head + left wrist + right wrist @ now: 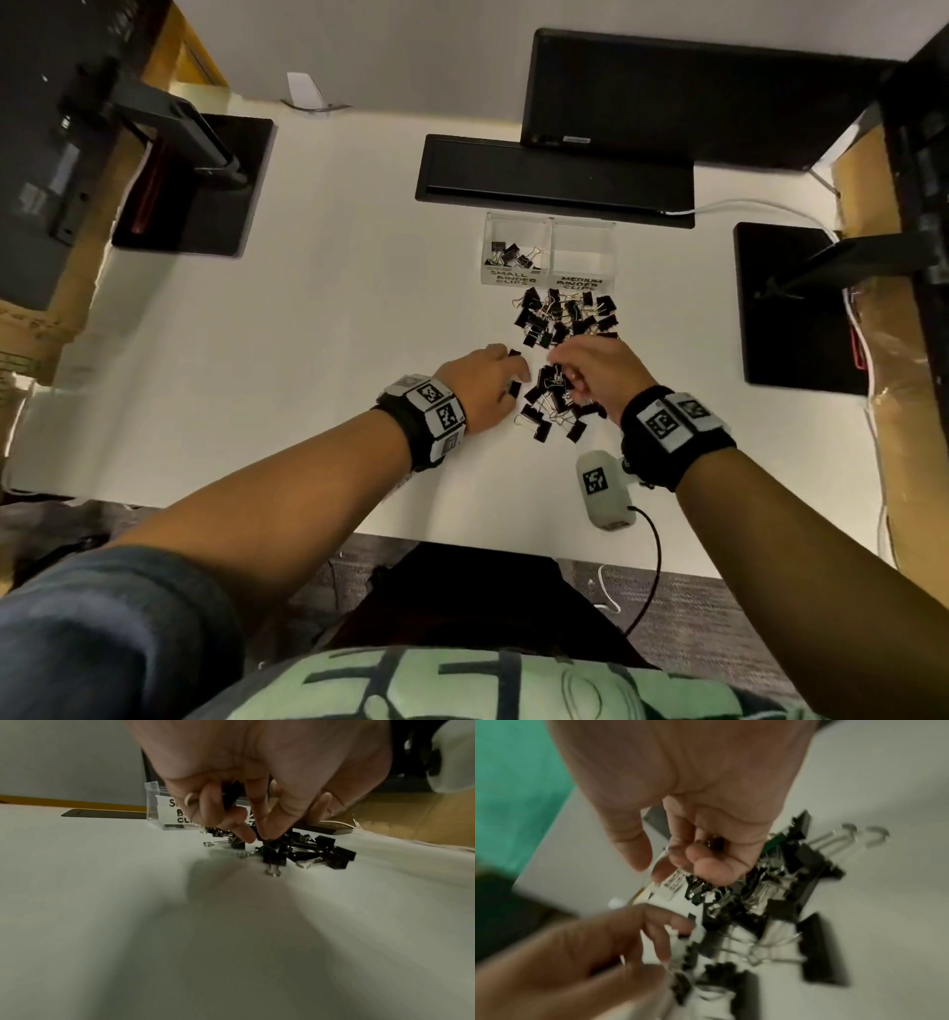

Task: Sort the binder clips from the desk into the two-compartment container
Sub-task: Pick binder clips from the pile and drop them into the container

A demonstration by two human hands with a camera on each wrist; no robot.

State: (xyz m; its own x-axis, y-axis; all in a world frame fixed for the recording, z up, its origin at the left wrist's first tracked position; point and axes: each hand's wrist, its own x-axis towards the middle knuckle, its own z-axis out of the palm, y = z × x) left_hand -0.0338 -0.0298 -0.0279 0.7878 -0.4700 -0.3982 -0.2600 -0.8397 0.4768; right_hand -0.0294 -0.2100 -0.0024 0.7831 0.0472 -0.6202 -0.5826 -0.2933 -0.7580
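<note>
Dim warm light, soft shadows, edge distortion, heavy motion blur at right wrist.

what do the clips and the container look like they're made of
Clips: seemingly painted black metal bodies with bare silvery wire handles that glint. Container: likely clear hard plastic or acrylic; its walls are see-through, with white paper-like labels on the front.

Right wrist view motion-blurred; container label (pixel 169 811) half hidden behind left hand (pixel 257 780); grasped clips indiscernible.
</note>
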